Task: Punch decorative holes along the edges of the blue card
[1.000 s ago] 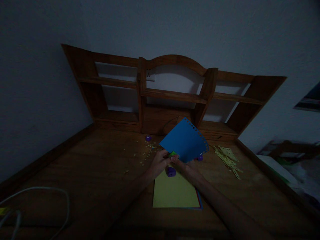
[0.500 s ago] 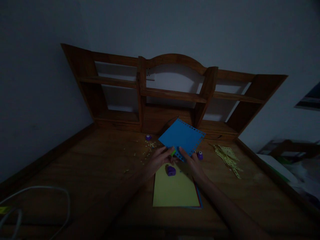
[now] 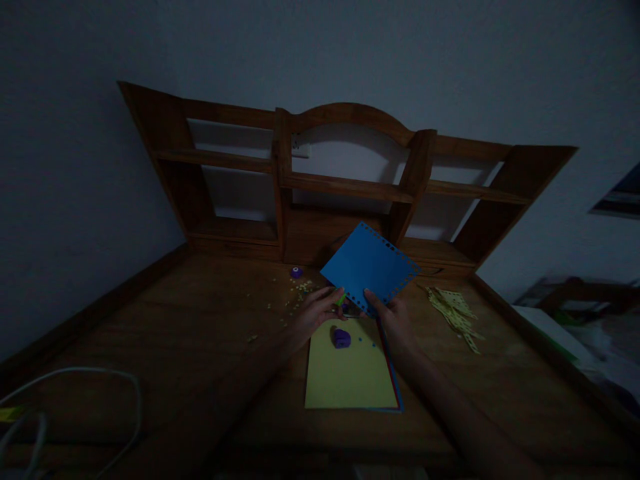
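Note:
My left hand (image 3: 320, 311) is closed around a small green paper punch (image 3: 341, 300) at the lower-left edge of a blue sheet of paper (image 3: 367, 263). My right hand (image 3: 395, 320) pinches that sheet near its lower corner, thumb on top. Rows of small holes run along the sheet's upper-right, lower-right and lower-left edges. Below the hands lies a stack of paper with a yellow sheet (image 3: 350, 383) on top. On it sit a purple punch (image 3: 342, 338) and a few tiny blue bits. The punch's jaws are hidden by my fingers and the dim light.
Another purple punch (image 3: 297, 272) stands farther back, beside scattered pale paper bits (image 3: 301, 288). A heap of perforated yellow strips (image 3: 453, 310) lies to the right. A wooden shelf unit (image 3: 345, 190) closes off the desk's rear. A white cable (image 3: 100, 373) curls at the lower left.
The blue sheet has shifted up and to the right, with my right hand moving along. The purple piece beside my right hand is now out of sight. My left hand keeps the green punch.

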The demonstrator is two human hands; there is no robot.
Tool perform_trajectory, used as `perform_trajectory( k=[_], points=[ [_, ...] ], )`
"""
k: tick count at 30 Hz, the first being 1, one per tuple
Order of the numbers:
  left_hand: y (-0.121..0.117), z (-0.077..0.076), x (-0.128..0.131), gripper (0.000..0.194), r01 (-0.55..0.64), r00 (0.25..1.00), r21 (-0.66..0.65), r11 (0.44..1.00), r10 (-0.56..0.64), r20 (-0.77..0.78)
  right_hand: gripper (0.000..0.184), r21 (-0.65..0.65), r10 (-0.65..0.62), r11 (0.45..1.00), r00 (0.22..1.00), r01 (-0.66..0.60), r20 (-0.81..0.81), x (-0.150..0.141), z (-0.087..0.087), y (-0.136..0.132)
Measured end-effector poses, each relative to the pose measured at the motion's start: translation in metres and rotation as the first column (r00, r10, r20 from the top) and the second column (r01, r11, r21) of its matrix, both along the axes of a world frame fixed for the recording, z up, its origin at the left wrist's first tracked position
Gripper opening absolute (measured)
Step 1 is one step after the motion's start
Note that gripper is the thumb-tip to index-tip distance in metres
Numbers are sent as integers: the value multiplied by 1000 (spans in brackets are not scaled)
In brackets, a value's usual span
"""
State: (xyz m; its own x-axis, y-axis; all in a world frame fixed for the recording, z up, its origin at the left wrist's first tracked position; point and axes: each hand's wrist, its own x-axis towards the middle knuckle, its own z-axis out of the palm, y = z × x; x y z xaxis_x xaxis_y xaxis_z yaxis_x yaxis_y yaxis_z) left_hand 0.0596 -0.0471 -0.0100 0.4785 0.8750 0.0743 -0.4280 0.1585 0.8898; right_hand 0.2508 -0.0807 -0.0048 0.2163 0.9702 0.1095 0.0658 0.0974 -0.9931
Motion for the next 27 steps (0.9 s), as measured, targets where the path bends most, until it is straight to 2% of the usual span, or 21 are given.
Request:
perform_trajectory(
  k=[8, 14, 22, 27],
  points=[
    [4, 5, -3, 35, -33, 997, -112, 993, 41, 67, 44, 26, -16, 1000, 1000, 17, -23, 1, -1, 0],
    [6, 4, -5, 34, -55, 996, -120, 991, 63, 58, 48, -14, -42, 999, 999, 42, -8, 2, -2, 1],
    [7, 2, -6, 31, -23, 996, -130, 991, 34, 84, 43, 15, -38, 999, 999, 38, -37, 3, -6, 3],
    [6, 2, -3, 32, -20, 995, -163, 986, 36, 95, 44, 27, -85, 996, 996, 86, -41, 8, -12, 8]
  ],
)
